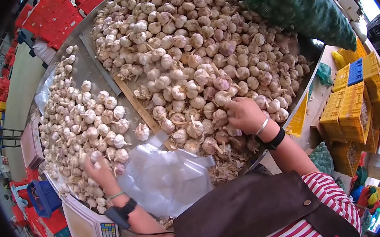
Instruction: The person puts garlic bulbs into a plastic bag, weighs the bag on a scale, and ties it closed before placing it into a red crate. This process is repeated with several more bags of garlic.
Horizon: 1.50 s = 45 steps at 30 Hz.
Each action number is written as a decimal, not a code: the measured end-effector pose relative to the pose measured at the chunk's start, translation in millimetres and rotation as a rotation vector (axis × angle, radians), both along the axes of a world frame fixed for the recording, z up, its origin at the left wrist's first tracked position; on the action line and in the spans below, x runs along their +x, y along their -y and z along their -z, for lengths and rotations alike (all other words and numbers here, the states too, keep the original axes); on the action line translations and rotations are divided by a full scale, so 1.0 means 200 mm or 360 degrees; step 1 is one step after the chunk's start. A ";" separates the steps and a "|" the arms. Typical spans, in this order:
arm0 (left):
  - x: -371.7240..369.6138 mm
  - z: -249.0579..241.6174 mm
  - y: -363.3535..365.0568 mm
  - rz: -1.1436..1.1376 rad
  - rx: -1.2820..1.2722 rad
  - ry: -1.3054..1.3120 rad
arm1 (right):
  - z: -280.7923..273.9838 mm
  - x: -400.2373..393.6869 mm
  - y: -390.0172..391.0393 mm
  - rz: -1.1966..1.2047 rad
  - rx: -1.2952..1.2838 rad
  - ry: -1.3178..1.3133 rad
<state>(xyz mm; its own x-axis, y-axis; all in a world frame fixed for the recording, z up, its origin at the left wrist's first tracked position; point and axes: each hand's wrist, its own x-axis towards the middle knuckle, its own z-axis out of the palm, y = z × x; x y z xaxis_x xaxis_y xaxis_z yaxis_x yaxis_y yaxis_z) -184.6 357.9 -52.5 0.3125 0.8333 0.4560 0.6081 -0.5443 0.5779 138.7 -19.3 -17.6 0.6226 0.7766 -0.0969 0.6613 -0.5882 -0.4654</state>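
Observation:
A big heap of garlic bulbs (192, 49) covers a metal table (84, 67). A smaller heap of garlic (81, 124) lies to the left, past a wooden divider strip (136, 103). My right hand (243, 113) rests on the near edge of the big heap, fingers closed around a bulb (222, 98). My left hand (98, 169) reaches into the smaller heap and grips a bulb (95, 156). A clear plastic bag (166, 175) lies between my arms at the table's near edge.
A green mesh sack (293, 3) sits at the far right of the table. A digital scale (95, 230) stands at the near left. Yellow crates (357, 102) are stacked on the right, red crates (52, 15) behind, and a blue basket (42, 196) at the left.

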 end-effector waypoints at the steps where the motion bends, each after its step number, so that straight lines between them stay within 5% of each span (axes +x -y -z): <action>1: 0.28 -0.22 0.29 0.0127 -0.0764 0.0396 | 0.01 0.02 0.00 -0.0002 0.0001 -0.0009; 3: 0.51 -0.08 0.53 0.0660 -0.0964 0.0338 | 0.05 0.06 0.03 0.0008 0.0236 -0.0218; 5: 0.70 -0.13 0.81 0.1152 -0.0614 -0.0179 | -0.03 0.09 0.07 0.0050 0.0181 -0.0327; 6: 0.77 -0.11 0.90 0.1312 -0.0413 -0.0375 | -0.06 0.11 0.10 0.0240 0.0417 -0.0828; 7: 0.81 -0.09 0.97 0.1326 -0.0427 -0.0368 | -0.09 0.13 0.15 0.0439 0.0655 -0.1326; 10: 0.88 -0.06 1.08 0.1276 -0.0214 -0.0837 | -0.18 0.17 0.36 0.0443 0.1506 -0.1649; 13: 0.96 -0.14 1.10 0.1312 -0.0083 -0.0638 | -0.23 0.21 0.48 0.0403 0.2288 -0.2220; 15: 1.03 -0.13 1.11 0.1401 -0.0054 -0.0514 | -0.27 0.26 0.51 0.0439 0.2198 -0.2208; 17: 1.13 -0.10 1.16 0.1740 -0.0273 -0.0492 | -0.30 0.30 0.48 0.0514 0.1191 -0.1666; 19: 1.20 -0.07 1.20 0.1804 -0.0284 -0.0541 | -0.32 0.24 0.30 0.0413 0.0116 -0.0993; 20: 1.22 -0.08 1.22 0.1804 -0.0258 -0.0643 | -0.19 0.21 0.28 0.0093 -0.0087 -0.0134; 21: 1.24 -0.09 1.23 0.1803 -0.0233 -0.0747 | -0.14 0.19 0.22 0.0078 -0.0478 -0.0068; 25: 1.28 0.05 1.26 0.1777 -0.0198 -0.0714 | -0.12 0.17 0.07 -0.0038 -0.0951 -0.0221; 29: 1.21 0.00 1.16 0.1738 -0.0513 0.0053 | -0.15 0.16 0.11 0.0102 -0.0469 -0.0310; 30: 1.14 -0.09 1.12 0.1667 -0.1204 0.0093 | -0.08 0.18 0.20 0.0143 -0.0170 -0.0245; 31: 1.08 -0.15 1.10 0.1549 -0.1902 0.0173 | -0.20 0.16 0.18 0.0336 -0.0161 -0.0660; 33: 0.96 -0.13 1.05 0.1602 -0.2625 0.0509 | -0.20 0.13 0.22 0.0452 0.0433 -0.1100; 37: 0.78 -0.13 1.11 0.1890 -0.3651 0.0931 | -0.39 -0.07 0.05 0.0161 0.0829 -0.1468; 39: 0.71 -0.21 1.16 0.1958 -0.3702 0.1243 | -0.36 -0.21 -0.05 -0.0025 0.0745 -0.1483; 41: 0.59 -0.04 1.19 0.1263 -0.3845 0.1294 | -0.38 -0.28 -0.17 -0.0838 0.0611 -0.0716; 42: 0.57 -0.07 1.17 0.0989 -0.3865 0.1488 | -0.39 -0.31 -0.20 -0.0816 0.0676 -0.0834; 45: 0.50 -0.17 0.99 0.1289 -0.3444 0.1914 | -0.36 -0.26 -0.22 -0.0510 0.0798 -0.0778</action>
